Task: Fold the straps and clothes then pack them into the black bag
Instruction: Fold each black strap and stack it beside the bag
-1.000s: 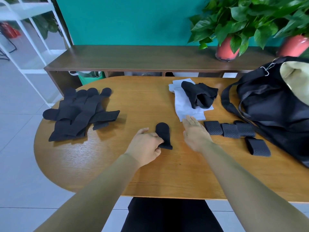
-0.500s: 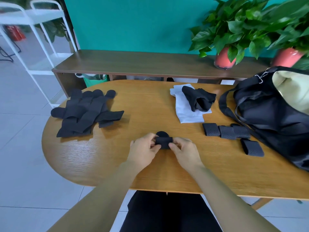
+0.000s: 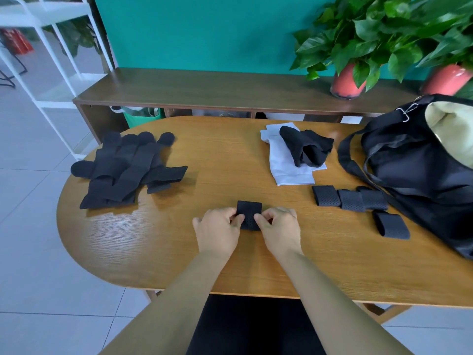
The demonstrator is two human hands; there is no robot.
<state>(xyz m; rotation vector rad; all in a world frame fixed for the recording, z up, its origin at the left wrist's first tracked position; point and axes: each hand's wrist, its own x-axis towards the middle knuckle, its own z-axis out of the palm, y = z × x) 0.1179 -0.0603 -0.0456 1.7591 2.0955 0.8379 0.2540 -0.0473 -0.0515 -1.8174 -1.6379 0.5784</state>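
Your left grip (image 3: 217,231) and right grip (image 3: 280,230) both pinch the strap (image 3: 248,213) near the front edge of the bench (image 3: 225,160), one at each side of its near end. It lies flat between them, folded to a short block, long axis running away from you. The folded row (image 3: 350,199) sits to the right, toward the bag (image 3: 422,170) at the right end, so your right grip is the nearer one to carry it. The strap is soft, perforated black fabric with squared edges. The unfolded pile (image 3: 128,170) at the left end is limp, round-tipped. White and black clothes (image 3: 289,165) lie toward the back edge.
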